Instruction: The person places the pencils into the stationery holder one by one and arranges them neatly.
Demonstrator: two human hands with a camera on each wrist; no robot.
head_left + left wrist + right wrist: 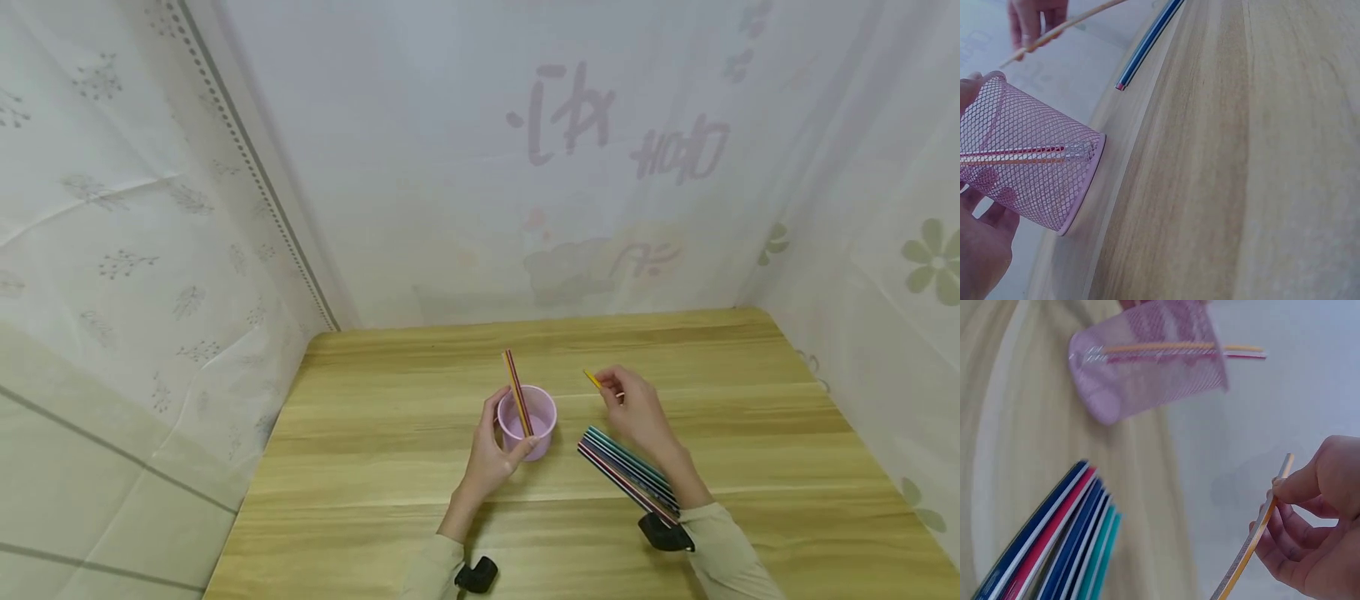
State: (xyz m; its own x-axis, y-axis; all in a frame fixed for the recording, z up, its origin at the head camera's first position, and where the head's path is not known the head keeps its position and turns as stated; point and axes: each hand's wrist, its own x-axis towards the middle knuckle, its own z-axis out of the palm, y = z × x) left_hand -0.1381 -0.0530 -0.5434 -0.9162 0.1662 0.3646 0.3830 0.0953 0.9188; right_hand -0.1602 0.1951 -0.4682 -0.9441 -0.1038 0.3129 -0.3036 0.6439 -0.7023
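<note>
My left hand grips a pink mesh pen cup on the table, fingers round one side and thumb at the front. Inside the cup lean a yellow pencil and a dark red pencil, their upper ends above the rim; the left wrist view shows their lower ends through the mesh. To the right, my right hand pinches another yellow pencil between thumb and fingers, held in the air apart from the cup. Beneath the right forearm lies a bundle of striped pencils in blue, red and teal.
The wood-grain table ends at a pale printed curtain behind, with more patterned cloth at the left and right. A black wrist device sits at the left sleeve, another at the right, beside the bundle's near end.
</note>
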